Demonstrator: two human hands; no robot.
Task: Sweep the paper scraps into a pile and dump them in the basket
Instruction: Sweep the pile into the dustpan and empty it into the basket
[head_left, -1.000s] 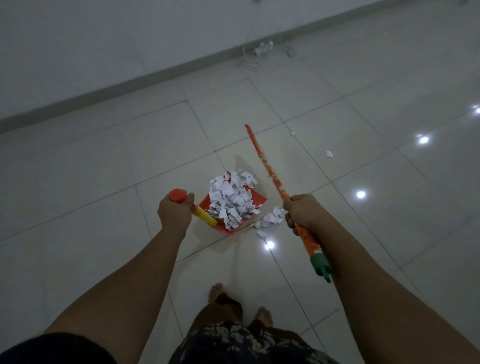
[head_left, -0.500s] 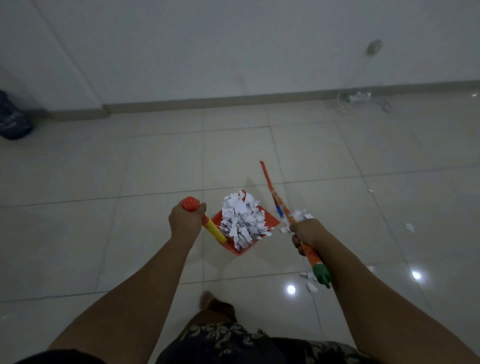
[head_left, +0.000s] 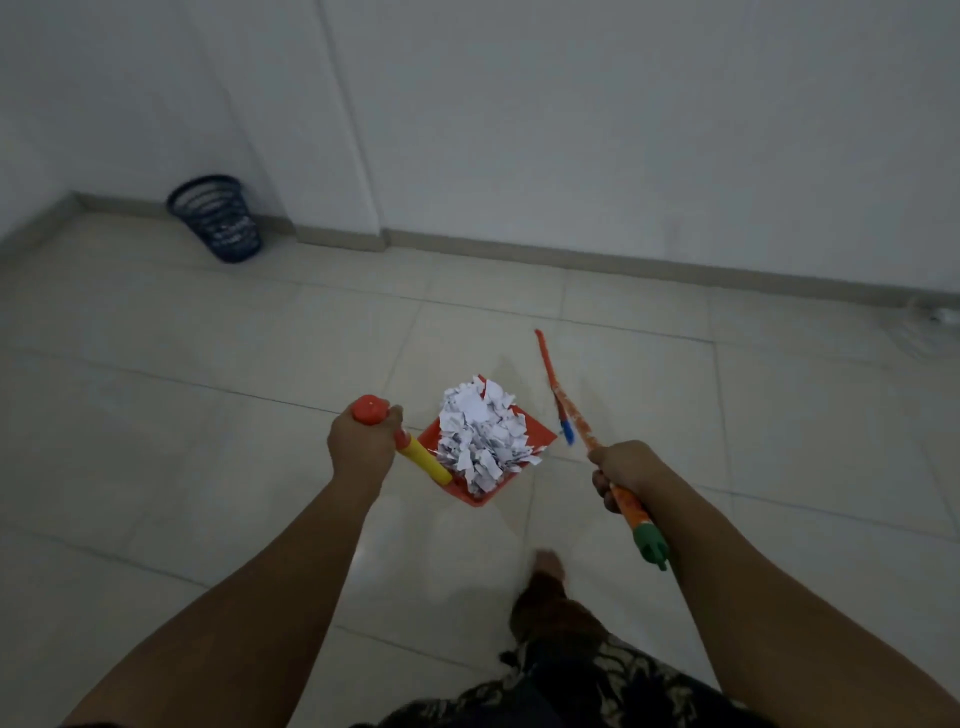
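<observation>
We are gripping the dustpan (head_left: 536, 430) of paper scraps (head_left: 480, 434) in our left hand (head_left: 358, 447), the broom (head_left: 558, 395) in our right hand (head_left: 623, 470); basket (head_left: 218, 218) upper left.

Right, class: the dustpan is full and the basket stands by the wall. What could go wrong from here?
The paper scraps are heaped above the dustpan rim, so some may spill before reaching the basket. The broom in the right hand points forward beside the pan and might knock it.
</observation>
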